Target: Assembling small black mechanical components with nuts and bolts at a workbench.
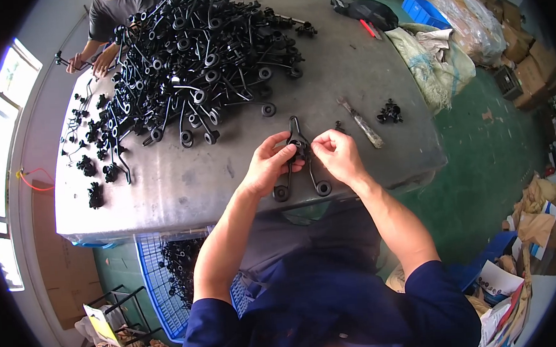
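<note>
Near the front edge of the grey table (228, 189), my left hand (270, 164) is closed around a black forked part (296, 133). This part has a narrow loop at its far end and two rods running toward me, each ending in a round ring. My right hand (341, 159) is just right of it, thumb and forefinger pinched together; whatever lies between them is too small to make out. Beyond my hands rises a large heap of similar black bent-rod parts (194, 58).
A worn flat hand tool (361, 122) and a small black cluster (389, 111) lie to the right. Small black pieces (86, 165) are spread at the left. Another person's hands (102, 60) hold a black part at the far left. A blue crate (154, 276) stands below the table.
</note>
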A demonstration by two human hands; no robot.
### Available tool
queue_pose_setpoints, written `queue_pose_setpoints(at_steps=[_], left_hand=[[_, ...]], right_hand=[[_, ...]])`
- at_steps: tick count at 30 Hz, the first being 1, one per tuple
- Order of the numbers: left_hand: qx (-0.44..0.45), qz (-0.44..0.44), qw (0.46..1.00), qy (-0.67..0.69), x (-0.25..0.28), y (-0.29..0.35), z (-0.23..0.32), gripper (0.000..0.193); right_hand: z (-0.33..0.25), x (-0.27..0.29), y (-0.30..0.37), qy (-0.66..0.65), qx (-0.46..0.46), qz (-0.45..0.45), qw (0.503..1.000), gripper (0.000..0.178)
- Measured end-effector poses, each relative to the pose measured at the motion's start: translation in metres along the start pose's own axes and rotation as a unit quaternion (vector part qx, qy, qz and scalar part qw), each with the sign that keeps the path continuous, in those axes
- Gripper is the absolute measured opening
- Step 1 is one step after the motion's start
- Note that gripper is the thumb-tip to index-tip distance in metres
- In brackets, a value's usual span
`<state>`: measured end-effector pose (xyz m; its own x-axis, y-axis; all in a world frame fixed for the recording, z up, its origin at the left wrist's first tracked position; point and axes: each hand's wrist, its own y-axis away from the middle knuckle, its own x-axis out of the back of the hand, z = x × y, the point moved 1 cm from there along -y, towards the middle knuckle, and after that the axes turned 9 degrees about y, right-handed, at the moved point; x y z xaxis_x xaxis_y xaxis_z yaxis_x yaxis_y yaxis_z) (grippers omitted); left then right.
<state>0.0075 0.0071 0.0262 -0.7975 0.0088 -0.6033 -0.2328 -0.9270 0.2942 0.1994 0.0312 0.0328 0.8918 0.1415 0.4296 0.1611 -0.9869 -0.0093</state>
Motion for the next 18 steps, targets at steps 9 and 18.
queue_pose_setpoints(at_steps=[9,18], left_hand=[[-0.008,0.054,0.991,-0.121,-0.012,-0.001,0.009,0.063],[-0.014,0.067,0.990,-0.121,-0.013,-0.003,0.003,0.059]], right_hand=[[-0.025,-0.006,0.015,0.074,0.077,0.068,0.992,0.009],[-0.011,0.006,0.009,0.098,0.111,0.097,0.984,0.017]])
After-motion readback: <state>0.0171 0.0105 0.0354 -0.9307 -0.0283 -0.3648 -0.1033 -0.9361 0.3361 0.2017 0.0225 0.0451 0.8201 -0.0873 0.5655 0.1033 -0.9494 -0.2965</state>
